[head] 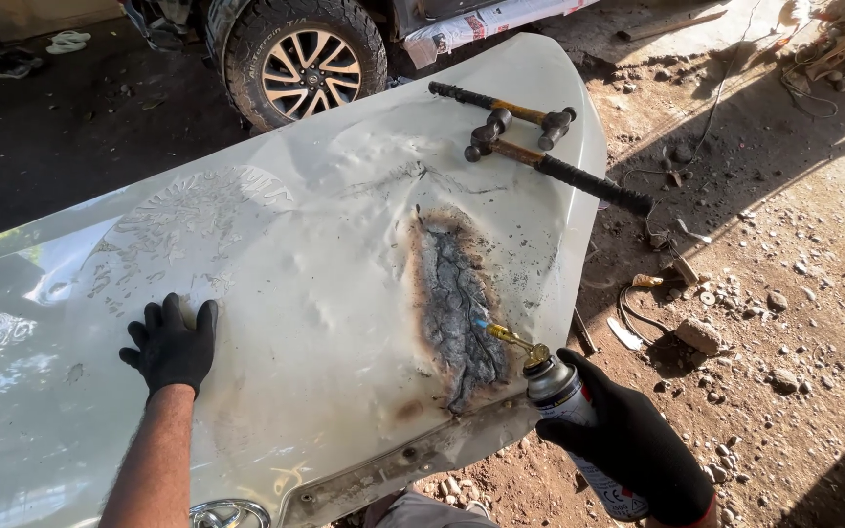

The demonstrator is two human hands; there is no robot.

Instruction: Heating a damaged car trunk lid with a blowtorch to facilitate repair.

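At the lower right of the frame, the gloved right hand [633,445] is wrapped around a gas torch canister [571,420], its brass nozzle [511,338] aimed at the charred patch [454,308] on the white car hood [325,284]. A faint flame may show at the tip (hard to tell in sunlight). The gloved left hand [172,345] lies flat, fingers spread, at lower left. Two hammers [530,147] rest at the hood's upper right.

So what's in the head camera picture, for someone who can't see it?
A gloved right hand aims a gas torch canister at a burnt, blistered patch on a white car hood. The gloved left hand presses flat on the hood; two hammers lie near its far edge.
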